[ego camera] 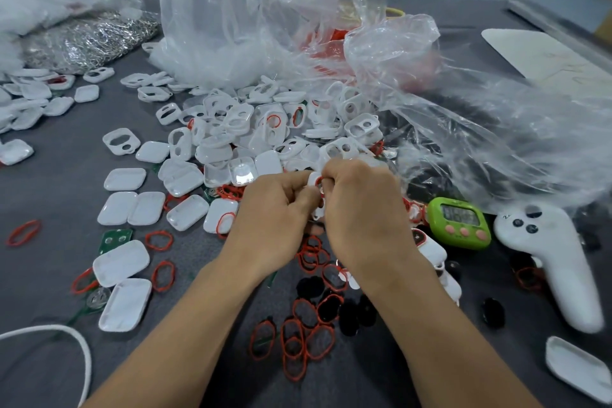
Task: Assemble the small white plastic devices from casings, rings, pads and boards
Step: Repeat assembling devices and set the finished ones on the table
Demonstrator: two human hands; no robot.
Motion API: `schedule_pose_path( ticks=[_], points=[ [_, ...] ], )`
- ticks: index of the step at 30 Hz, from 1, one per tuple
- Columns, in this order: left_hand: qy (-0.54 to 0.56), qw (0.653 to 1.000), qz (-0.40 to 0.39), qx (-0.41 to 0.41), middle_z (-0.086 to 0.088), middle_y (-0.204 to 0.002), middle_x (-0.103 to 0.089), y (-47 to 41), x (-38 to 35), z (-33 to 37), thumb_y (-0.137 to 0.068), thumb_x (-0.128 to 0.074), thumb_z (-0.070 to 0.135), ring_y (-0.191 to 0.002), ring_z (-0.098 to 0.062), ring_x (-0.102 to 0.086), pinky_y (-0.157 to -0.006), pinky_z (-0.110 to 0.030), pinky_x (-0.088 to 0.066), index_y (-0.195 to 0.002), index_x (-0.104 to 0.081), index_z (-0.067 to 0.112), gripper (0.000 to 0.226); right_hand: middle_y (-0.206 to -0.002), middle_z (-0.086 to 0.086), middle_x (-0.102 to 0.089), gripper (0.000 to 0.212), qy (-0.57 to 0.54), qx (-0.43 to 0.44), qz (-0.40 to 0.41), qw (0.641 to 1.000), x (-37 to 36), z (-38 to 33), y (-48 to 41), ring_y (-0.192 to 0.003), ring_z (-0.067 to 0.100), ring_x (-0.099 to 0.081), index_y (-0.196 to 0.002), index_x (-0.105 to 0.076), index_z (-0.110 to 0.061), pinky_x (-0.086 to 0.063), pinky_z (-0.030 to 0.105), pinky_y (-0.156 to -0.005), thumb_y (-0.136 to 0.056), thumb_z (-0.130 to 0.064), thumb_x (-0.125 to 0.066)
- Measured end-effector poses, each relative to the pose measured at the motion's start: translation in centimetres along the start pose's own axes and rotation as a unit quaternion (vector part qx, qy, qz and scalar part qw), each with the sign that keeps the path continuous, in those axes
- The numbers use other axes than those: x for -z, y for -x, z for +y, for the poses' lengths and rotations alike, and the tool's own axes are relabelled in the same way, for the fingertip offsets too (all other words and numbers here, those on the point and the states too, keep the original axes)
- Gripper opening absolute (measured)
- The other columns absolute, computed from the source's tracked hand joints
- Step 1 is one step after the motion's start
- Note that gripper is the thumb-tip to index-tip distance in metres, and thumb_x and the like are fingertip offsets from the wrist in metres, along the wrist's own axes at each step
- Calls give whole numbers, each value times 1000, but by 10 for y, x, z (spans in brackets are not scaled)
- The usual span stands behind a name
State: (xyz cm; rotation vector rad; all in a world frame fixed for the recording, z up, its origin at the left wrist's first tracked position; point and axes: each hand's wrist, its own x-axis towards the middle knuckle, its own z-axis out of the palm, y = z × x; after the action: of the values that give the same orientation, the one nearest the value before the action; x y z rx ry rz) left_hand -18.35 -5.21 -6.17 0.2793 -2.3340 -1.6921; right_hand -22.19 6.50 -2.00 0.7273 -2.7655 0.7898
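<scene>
As hands (278, 209) (364, 209) pinch a casing (312, 176), timer (458, 225) digits are illegible.

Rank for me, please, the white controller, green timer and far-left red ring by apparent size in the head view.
Largest: white controller
Then: green timer
Smallest: red ring
None look alike.

Held white casing (314, 179): mostly covered by fingers of left hand (275, 212) and right hand (364, 209); shape indeterminate. Display of green timer (458, 223): digits unreadable. Contents of plastic bag (231, 26): blurred red mass, unidentifiable. Lower-left white cord (76, 338): cut by left edge. Lower-right white tray (576, 371): cut by right edge.
</scene>
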Motion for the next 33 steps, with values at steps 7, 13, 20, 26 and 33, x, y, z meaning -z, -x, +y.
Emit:
schedule_pose_path(
  ticks=[7,13,20,26,33],
  points=[
    [-32,999,4,-7,10,-55,-67,6,5,12,-94,-64,11,-46,-5,-63,-51,-10,-45,-82,-79,27,24,-73,8,-67,12,-38,7,21,999,-4,5,0,-72,30,-61,-84,-71,-9,-47,39,-66,-93,-7,-63],
    [51,998,9,23,-3,-71,-77,6,8,17,-90,-65,4,-65,-17,-76,-56,-23,-57,-91,-82,22,25,-68,-3,-72,6,-139,15,74,987,-6,18,-6,-65,17,-64,-78,-79,-18,-49,24,-66,-84,-15,-80],
    [129,989,-6,68,-15,-75,-77,6,12,17,-89,-63,-10,-65,-27,-76,-56,-27,-59,-90,-79,3,20,-62,-11,-69,9,-253,17,57,966,-5,27,-9,-58,9,-63,-73,-79,-20,-46,18,-56,-78,-19,-86],
    [194,973,-22,124,-24,-74,-74,1,18,17,-90,-60,-8,-56,-27,-71,-51,-27,-57,-85,-76,1,19,-76,-10,-77,20,-318,-21,-64,946,1,37,-16,-70,6,-72,-92,-84,-24,-60,25,-69,-80,-9,-81],
    [234,955,-111,146,-26,-82,-75,-3,27,15,-90,-67,1,-60,-25,-74,-51,-25,-58,-87,-78,7,12,-74,2,-78,23,-387,-49,-77,918,10,42,-18,-75,29,-76,-84,-84,-20,-64,44,-74,-69,-3,-90]
  ],
)
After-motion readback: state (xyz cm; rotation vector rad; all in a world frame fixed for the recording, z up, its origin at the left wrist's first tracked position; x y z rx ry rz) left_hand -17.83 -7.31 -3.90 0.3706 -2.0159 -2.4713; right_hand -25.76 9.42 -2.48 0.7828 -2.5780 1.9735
